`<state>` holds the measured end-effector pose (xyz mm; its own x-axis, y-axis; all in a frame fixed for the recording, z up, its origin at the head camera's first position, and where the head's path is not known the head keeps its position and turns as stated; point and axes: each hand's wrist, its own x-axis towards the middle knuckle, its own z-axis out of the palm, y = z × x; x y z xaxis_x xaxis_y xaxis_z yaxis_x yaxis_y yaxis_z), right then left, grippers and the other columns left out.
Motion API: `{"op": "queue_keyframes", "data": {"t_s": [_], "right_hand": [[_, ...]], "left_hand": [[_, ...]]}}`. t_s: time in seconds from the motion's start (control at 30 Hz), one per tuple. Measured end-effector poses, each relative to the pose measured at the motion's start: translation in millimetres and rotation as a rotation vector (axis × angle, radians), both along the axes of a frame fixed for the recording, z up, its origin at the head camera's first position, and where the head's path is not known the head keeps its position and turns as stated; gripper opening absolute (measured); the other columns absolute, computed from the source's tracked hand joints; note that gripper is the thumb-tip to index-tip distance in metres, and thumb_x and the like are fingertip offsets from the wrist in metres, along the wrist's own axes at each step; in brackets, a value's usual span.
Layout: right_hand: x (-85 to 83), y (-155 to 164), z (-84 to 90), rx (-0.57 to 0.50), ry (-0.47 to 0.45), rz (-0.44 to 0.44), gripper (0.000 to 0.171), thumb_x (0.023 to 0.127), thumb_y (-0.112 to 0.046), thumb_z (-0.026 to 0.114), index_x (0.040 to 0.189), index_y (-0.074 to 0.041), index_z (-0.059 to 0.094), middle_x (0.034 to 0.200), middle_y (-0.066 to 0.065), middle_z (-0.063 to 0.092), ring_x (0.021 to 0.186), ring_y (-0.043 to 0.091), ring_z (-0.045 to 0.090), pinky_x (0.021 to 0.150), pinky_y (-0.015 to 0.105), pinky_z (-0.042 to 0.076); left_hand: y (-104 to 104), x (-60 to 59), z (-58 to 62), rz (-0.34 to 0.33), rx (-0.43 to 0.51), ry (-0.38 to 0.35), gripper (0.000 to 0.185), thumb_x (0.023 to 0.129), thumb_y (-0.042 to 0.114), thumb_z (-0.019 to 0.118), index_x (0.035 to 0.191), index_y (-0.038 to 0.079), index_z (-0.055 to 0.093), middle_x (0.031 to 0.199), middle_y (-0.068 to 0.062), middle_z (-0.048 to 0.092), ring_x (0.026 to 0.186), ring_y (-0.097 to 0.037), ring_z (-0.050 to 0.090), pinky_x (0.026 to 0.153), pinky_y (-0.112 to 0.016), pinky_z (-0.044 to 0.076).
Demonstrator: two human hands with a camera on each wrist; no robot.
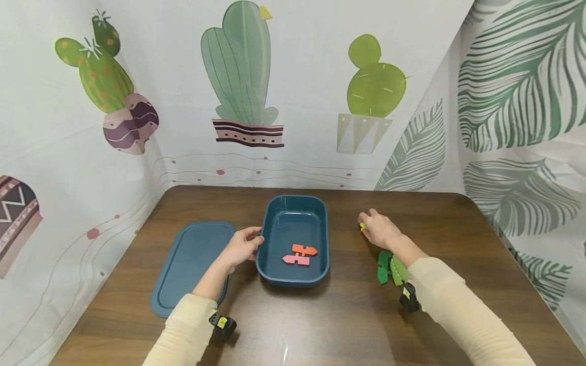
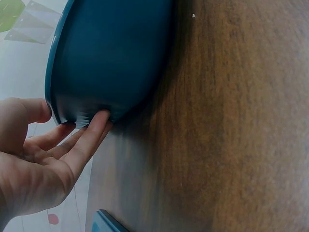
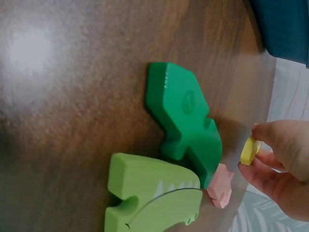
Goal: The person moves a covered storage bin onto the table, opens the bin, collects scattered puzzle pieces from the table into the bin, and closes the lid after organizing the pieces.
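Tabletop (image 1: pixel 348 315) carries the teal bin (image 1: pixel 293 203), steadied at its rim by the left hand (image 1: pixel 240 248)'s relaxed fingers. Right hand (image 1: pixel 379 230) pinches a small yellow piece (image 3: pixel 250 151) (well right of the bin); lift it clear of the green pieces (image 3: pixel 186 121) before carrying across.

A small flat yellow piece (image 3: pixel 250 151) is pinched on edge in the right hand's (image 1: pixel 381 230) fingers (image 3: pixel 276 136), right of the tub. The open teal tub (image 1: pixel 320 239), upright mid-surface, holds an orange piece (image 1: pixel 304 249) and a pink piece (image 1: pixel 296 260); the left hand (image 1: pixel 240 248) touches its left wall.
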<state>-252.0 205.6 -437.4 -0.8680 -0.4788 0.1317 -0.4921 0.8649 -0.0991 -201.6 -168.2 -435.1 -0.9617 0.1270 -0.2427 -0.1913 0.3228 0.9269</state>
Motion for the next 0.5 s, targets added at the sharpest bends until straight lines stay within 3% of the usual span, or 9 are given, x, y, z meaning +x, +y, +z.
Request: {"op": "queue_keyframes", "data": {"t_s": [0.5], "right_hand": [[-2.2,-1,14.6,0.003,-0.011,0.030,0.024,0.078,-0.004,0.065,0.099,-0.003,0.055,0.087,0.018,0.050,0.064,0.028,0.056,0.055,0.036,0.050]], "left_hand": [[0,-0.3,0.4,-0.008,-0.006,0.000,0.042,0.093,0.011,0.050,0.133,0.000,0.044,0.115,-0.021,0.056,0.092,-0.028,0.062,0.068,-0.039,0.056]]}}
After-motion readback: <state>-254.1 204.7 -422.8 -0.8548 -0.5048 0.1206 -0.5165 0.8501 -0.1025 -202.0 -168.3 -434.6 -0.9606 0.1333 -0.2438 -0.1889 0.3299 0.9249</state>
